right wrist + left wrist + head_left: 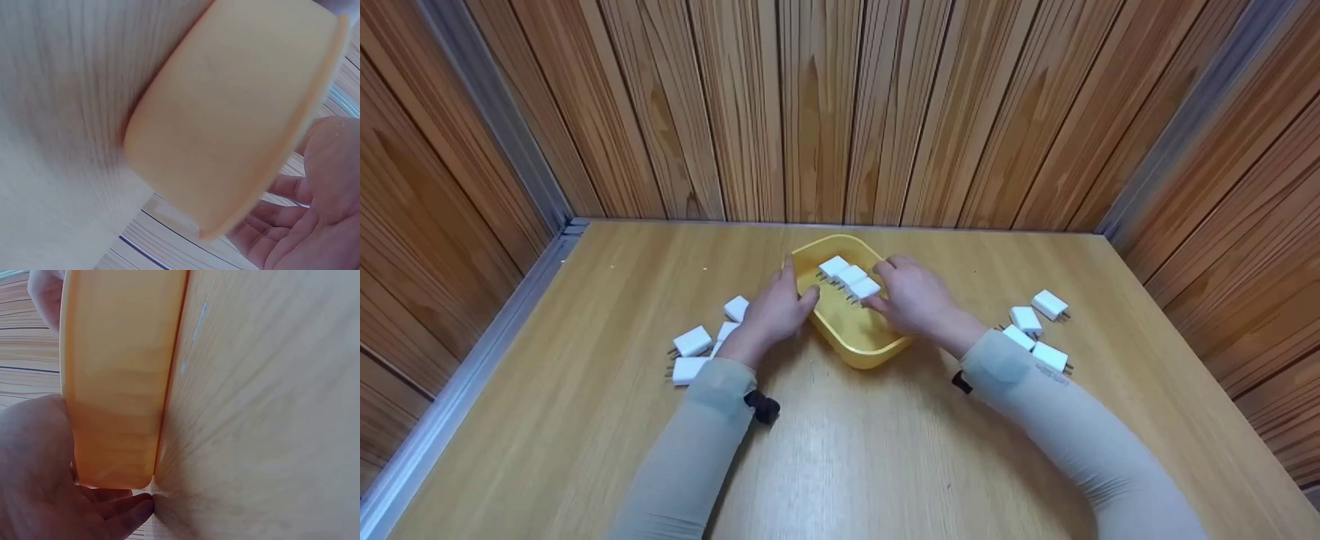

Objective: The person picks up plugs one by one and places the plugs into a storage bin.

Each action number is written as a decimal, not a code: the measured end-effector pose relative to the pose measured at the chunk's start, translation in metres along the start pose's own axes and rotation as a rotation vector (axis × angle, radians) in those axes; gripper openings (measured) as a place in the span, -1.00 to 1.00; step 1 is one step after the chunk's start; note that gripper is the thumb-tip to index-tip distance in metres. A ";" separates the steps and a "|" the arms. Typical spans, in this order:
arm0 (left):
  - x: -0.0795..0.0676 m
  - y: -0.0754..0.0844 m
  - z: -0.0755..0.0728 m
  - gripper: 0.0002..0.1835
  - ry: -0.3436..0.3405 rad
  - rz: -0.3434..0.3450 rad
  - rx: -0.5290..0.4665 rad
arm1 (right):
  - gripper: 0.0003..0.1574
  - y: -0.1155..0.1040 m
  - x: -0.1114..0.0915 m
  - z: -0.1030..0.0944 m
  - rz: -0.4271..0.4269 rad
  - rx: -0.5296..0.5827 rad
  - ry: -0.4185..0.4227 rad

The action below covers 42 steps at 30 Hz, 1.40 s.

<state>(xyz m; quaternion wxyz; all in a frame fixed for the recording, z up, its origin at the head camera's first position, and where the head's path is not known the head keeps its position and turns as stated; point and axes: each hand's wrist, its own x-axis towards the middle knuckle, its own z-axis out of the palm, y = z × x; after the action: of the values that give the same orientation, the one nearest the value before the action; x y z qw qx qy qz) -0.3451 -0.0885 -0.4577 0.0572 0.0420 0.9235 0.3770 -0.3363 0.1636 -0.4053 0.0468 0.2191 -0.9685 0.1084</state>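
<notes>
A yellow plastic bin [859, 351] stands on the table. Inside, three white plug-in chargers [852, 276] lie in a slanting row, prongs toward the near left. My left hand [776, 306] grips the bin's left wall, thumb over the rim; in the left wrist view its fingers reach around the outside at the bin's end. Over the right rim reaches my right hand [913, 295], thumb and index finger right at the end charger of the row. In the right wrist view, the bin wall [225, 112] hides its fingertips, and the palm [332, 185] faces the camera.
Several white chargers [690, 341] lie left of the bin, partly behind my left wrist. Several more chargers [1048, 304] are scattered to the right, beside my right forearm. Wood-panelled walls [817, 112] enclose the wooden table [840, 457] at the back and sides.
</notes>
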 end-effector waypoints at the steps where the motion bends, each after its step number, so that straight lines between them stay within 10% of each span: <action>1: 0.000 0.000 0.000 0.02 -0.001 0.001 -0.003 | -0.23 0.001 -0.002 -0.002 0.014 0.014 -0.002; 19: 0.002 -0.002 0.002 0.02 -0.004 -0.002 0.001 | -0.28 0.027 -0.041 -0.041 0.041 0.042 0.078; 42: 0.000 -0.001 0.001 0.02 0.012 0.011 0.011 | -0.31 0.073 -0.099 -0.045 0.116 0.026 0.133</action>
<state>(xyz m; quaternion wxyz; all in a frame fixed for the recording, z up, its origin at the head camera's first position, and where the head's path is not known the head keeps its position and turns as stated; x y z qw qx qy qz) -0.3451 -0.0881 -0.4594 0.0493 0.0453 0.9257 0.3723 -0.2772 0.2790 -0.3890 0.1016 0.1557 -0.9728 0.1380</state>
